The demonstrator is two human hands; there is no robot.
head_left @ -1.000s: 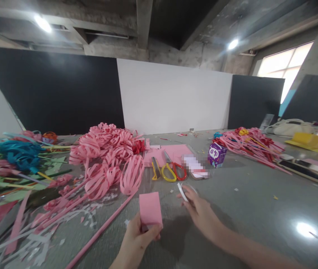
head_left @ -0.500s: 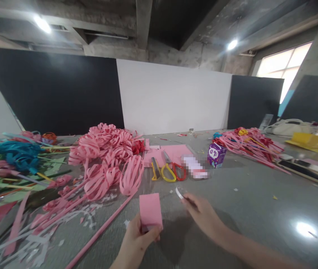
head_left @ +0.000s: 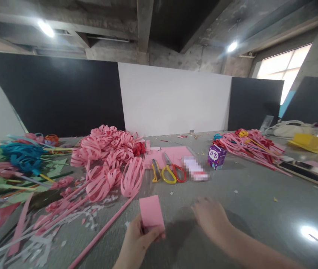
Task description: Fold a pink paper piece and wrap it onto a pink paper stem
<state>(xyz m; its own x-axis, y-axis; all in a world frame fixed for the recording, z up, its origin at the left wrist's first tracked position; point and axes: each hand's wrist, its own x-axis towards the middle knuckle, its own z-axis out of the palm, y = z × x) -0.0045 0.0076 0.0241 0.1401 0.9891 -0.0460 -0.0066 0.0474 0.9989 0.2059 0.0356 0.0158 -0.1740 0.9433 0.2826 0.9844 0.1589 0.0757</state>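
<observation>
While the left hand (head_left: 139,239) grasps a pink paper piece (head_left: 151,211) by its lower end, thumb across the near face, the piece stands tilted a little above the grey tabletop (head_left: 259,220); taking that piece as the dial's centre, the right hand (head_left: 212,216) is at three o'clock, well apart from it, back uppermost; its fingertips are smeared by blur, so whether they grip anything or are loose cannot fairly be told.

At twelve o'clock lies a yellow cutter knife (head_left: 156,170), just beside the scissors (head_left: 171,170) at one o'clock, whose blades rest over pink sheets (head_left: 179,151) and whose yellow and red handles point toward the person; a pixelated pale object (head_left: 195,168) and a purple box (head_left: 217,157) lie toward two o'clock; a looped pink paper flower (head_left: 132,177) sits at eleven, its pink stick (head_left: 99,235) running down toward eight; a heap of pink paper loops (head_left: 105,149) fills ten o'clock; white scraps (head_left: 43,248) are strewn toward eight.
</observation>
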